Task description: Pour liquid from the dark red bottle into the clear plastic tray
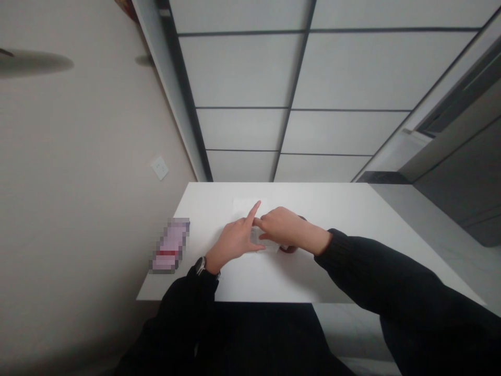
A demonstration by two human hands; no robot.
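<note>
My left hand is over the middle of the white table, its index finger stretched out and its thumb apart from it. The thumb lies along the near edge of a clear, pale flat thing, whose kind I cannot make out. From the right, my right hand reaches over this thing with bent fingers, and its fingertips meet the left hand near the index finger. What the right fingers hold, if anything, is hidden. Under the right wrist a dark red, rounded thing partly shows. A white sheet lies just behind the hands.
The white table runs up to white panelled doors. On its left side lies a blurred pink and purple thing. The left wall carries a socket plate. A dark watch is on my left wrist.
</note>
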